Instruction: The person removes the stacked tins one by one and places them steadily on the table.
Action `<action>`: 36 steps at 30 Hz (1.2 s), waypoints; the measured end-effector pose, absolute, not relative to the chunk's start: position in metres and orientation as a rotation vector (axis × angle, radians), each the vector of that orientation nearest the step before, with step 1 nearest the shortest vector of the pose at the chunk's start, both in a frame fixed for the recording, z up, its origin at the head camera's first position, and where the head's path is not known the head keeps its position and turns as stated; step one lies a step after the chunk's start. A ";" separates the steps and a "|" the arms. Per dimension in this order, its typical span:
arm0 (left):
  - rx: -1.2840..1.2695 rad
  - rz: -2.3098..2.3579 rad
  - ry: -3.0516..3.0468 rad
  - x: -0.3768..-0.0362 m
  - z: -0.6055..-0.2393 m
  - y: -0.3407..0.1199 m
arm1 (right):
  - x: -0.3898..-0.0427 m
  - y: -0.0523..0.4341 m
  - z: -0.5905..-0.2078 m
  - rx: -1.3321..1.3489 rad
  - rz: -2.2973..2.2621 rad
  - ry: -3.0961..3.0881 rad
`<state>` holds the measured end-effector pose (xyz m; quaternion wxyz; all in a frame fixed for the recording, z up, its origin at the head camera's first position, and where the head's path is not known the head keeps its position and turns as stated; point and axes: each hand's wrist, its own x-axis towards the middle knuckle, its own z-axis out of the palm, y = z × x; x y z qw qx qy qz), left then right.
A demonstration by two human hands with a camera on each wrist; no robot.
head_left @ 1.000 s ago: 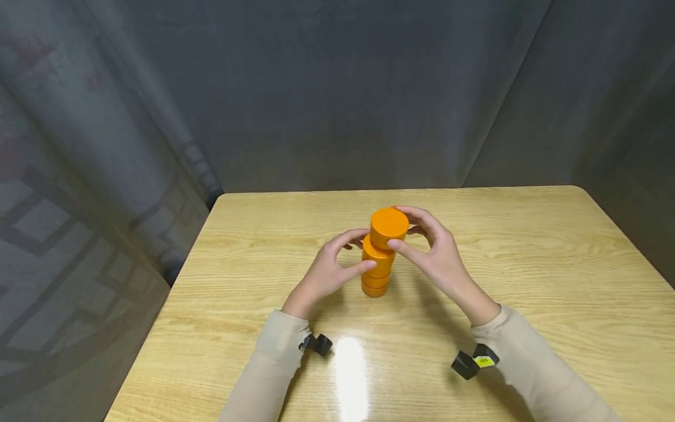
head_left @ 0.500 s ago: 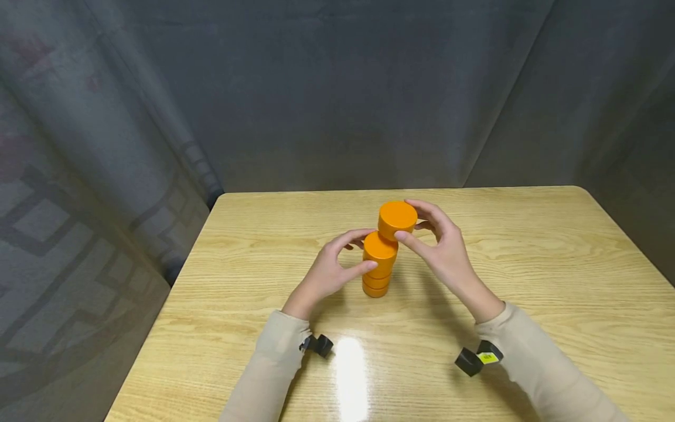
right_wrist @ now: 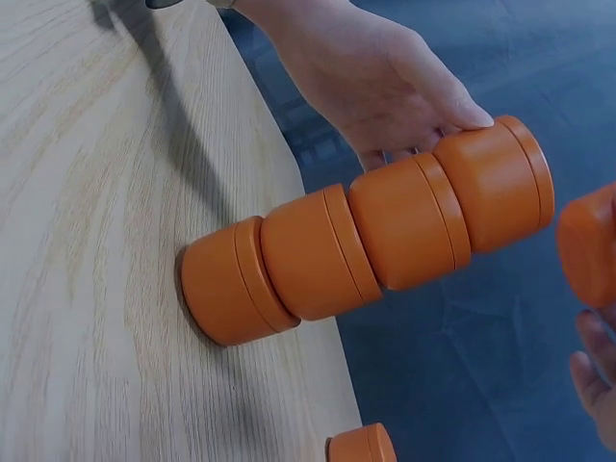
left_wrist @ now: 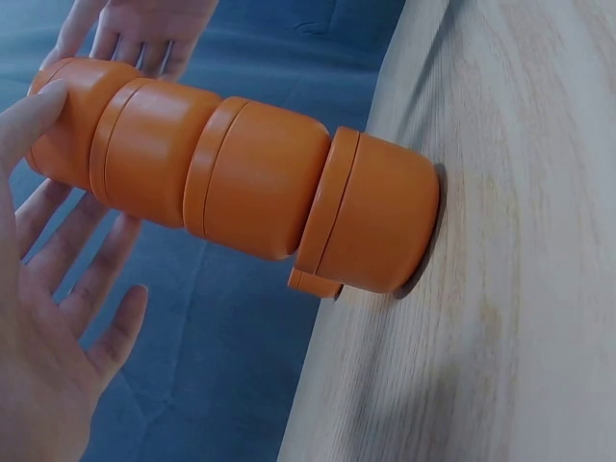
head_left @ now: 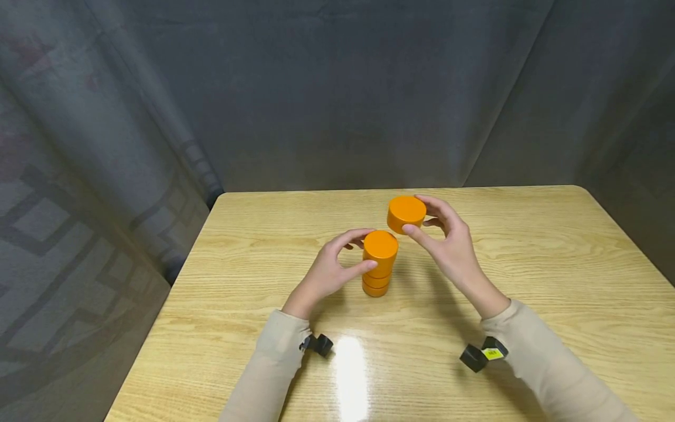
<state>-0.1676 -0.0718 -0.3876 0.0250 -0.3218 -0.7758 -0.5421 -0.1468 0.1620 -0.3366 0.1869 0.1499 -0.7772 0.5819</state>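
Note:
A stack of several orange lidded jars (head_left: 377, 266) stands upright on the wooden table (head_left: 253, 246). My left hand (head_left: 329, 269) holds its top jar (left_wrist: 72, 115), thumb on the near side and fingers reaching round behind. Up and to the right of the stack, my right hand (head_left: 453, 249) grips a separate orange jar (head_left: 406, 212) between thumb and fingers, apart from the stack. That held jar (right_wrist: 589, 245) shows at the right edge of the right wrist view. In the left wrist view, the right hand (left_wrist: 159, 29) appears beyond the stack's upper end.
Another orange jar (right_wrist: 364, 445) stands on the table beyond the stack, hidden from the head view. Grey curtains (head_left: 343, 99) hang behind the table and on both sides. Both sleeves carry a black wrist camera, the right wrist camera (head_left: 477, 356) bearing a yellow label.
My right hand has carried its jar up and to the right, off the stack's top, uncovering the upper face of the jar below. The left hand has stayed at the stack.

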 end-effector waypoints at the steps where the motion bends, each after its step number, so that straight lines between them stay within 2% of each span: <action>1: -0.995 -1.678 -2.399 -0.168 -0.387 -0.072 | -0.147 0.163 -0.336 0.417 1.636 -2.188; 36: -0.985 -1.682 -2.412 -0.167 -0.387 -0.071 | -0.171 0.184 -0.356 0.237 1.633 -2.215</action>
